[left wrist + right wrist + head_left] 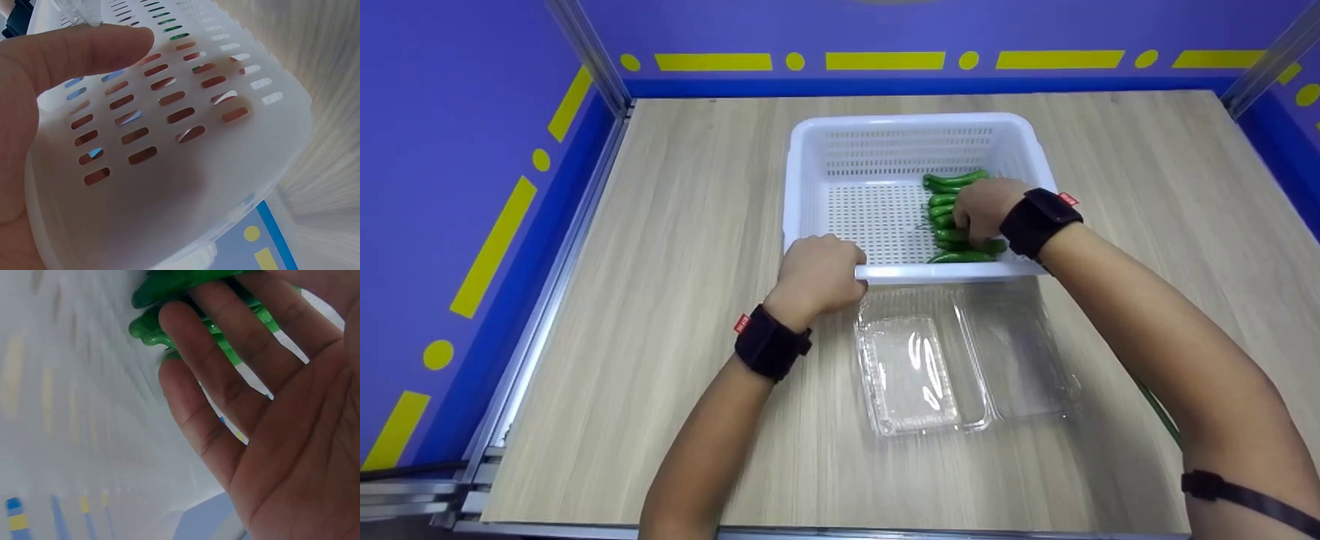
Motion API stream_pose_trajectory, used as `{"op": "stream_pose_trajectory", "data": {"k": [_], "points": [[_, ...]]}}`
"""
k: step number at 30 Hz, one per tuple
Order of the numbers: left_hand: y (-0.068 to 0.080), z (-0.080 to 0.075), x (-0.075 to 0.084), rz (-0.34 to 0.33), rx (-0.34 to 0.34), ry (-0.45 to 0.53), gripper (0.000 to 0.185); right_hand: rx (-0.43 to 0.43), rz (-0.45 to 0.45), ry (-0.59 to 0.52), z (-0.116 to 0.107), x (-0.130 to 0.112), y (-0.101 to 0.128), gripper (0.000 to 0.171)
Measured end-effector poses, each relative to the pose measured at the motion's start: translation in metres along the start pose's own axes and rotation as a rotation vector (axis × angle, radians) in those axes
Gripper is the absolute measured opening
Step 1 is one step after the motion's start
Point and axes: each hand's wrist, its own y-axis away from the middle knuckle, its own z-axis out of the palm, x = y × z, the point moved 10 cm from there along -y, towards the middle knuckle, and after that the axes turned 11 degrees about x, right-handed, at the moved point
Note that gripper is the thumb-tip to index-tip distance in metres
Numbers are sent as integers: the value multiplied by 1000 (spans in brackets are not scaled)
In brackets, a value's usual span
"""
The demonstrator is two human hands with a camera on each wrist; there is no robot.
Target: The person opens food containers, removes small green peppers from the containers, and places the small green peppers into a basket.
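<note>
A white plastic basket (pixel 810 187) with slotted walls stands on the table. My left hand (pixel 819 279) grips its rim at the near left corner; in the left wrist view the thumb (pixel 95 53) lies along the outside wall, and the fingers show through the slots. Several green chili peppers (pixel 949 201) lie in a row along the basket's right side. My right hand (pixel 988 210) reaches in among them. In the right wrist view, a green chili pepper (pixel 174 286) lies between the thumb and the fingers (pixel 197 349), while the outer fingers stay fairly straight.
A clear plastic clamshell box (pixel 915 367) lies opened flat just in front of the basket. Blue panels with yellow marks (pixel 885 61) border the table (pixel 690 262) at the back and sides. A metal rail (pixel 555 300) runs along the left edge.
</note>
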Motion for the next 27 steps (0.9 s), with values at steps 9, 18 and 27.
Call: {"op": "stream_pose_trajectory", "data": {"k": [9,18,27], "points": [[-1,0,1,10,-4,-4,33,3,24,-54,3,5,2,33],[-5,2,-1,22,11,-14,28,101,23,-117,-20,9,13,29],[-7,7,-5,45,16,-11,19,395,-47,-271,-67,6,35,22]]}}
